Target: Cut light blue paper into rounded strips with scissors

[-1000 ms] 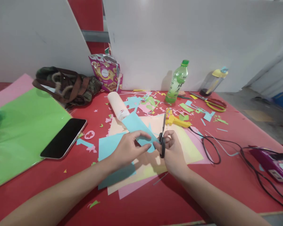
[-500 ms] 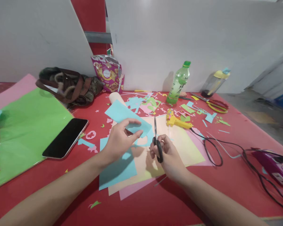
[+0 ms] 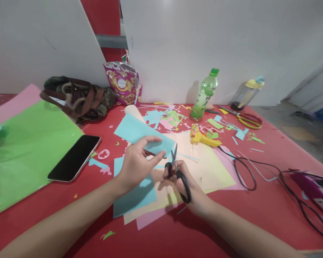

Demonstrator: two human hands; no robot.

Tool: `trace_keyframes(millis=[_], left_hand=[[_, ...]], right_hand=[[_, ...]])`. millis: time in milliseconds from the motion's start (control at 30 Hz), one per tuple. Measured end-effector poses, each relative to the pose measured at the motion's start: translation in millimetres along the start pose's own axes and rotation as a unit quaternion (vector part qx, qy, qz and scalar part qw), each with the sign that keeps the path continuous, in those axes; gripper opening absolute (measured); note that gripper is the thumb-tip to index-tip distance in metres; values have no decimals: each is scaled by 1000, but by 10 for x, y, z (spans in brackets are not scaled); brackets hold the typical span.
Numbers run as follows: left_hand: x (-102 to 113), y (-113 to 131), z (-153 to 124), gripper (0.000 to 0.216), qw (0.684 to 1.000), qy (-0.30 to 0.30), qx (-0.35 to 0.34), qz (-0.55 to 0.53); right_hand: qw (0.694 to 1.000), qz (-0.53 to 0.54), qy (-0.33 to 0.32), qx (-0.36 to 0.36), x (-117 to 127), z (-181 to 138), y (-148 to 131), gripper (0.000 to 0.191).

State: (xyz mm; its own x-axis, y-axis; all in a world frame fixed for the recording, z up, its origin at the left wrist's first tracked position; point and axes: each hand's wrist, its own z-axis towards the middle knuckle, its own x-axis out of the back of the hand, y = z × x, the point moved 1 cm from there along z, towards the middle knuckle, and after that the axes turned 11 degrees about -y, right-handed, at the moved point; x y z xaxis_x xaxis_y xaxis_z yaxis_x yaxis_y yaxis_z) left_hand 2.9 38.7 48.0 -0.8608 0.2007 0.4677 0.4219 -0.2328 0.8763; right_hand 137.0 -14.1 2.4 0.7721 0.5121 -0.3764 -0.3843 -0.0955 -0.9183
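Note:
Between thumb and fingers, my left hand (image 3: 140, 159) grips a folded strip of light blue paper (image 3: 133, 127) above the stack of sheets. My right hand (image 3: 190, 188) holds black-handled scissors (image 3: 174, 156), fingers through the loops and blades parted. The blade tips point away from me, close to the strip's right end; whether they touch it I cannot tell. Below lie a larger blue sheet (image 3: 136, 199), partly covered by my left hand, and a pale peach sheet (image 3: 193, 172) with a thin blue offcut (image 3: 187, 157) on it.
Paper scraps (image 3: 172, 118) litter the red table (image 3: 91, 222). A yellow glue gun (image 3: 204, 138) trails its cord to a purple power strip (image 3: 316, 190). A phone (image 3: 74, 157) rests on green sheets (image 3: 32, 143). Behind stand a snack bag (image 3: 122, 84), a green bottle (image 3: 205, 95) and a cup (image 3: 247, 95).
The scissors have opened and drawn back toward me, tilting left. The blue strip has shifted slightly left, and a thin blue offcut now lies on the peach sheet.

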Motion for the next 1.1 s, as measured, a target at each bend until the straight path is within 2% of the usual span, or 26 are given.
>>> trace_keyframes(millis=[367, 733, 1100], left_hand=[[-60, 28, -59, 23, 1000, -4, -27, 9], [-91, 43, -80, 24, 1000, 0, -2, 12], [-125, -8, -95, 25, 999, -9, 16, -48]], right_hand=[[996, -87, 25, -12, 31, -21, -8, 35], [992, -123, 29, -29, 21, -36, -36, 32], [992, -111, 41, -48, -14, -47, -63, 26]])
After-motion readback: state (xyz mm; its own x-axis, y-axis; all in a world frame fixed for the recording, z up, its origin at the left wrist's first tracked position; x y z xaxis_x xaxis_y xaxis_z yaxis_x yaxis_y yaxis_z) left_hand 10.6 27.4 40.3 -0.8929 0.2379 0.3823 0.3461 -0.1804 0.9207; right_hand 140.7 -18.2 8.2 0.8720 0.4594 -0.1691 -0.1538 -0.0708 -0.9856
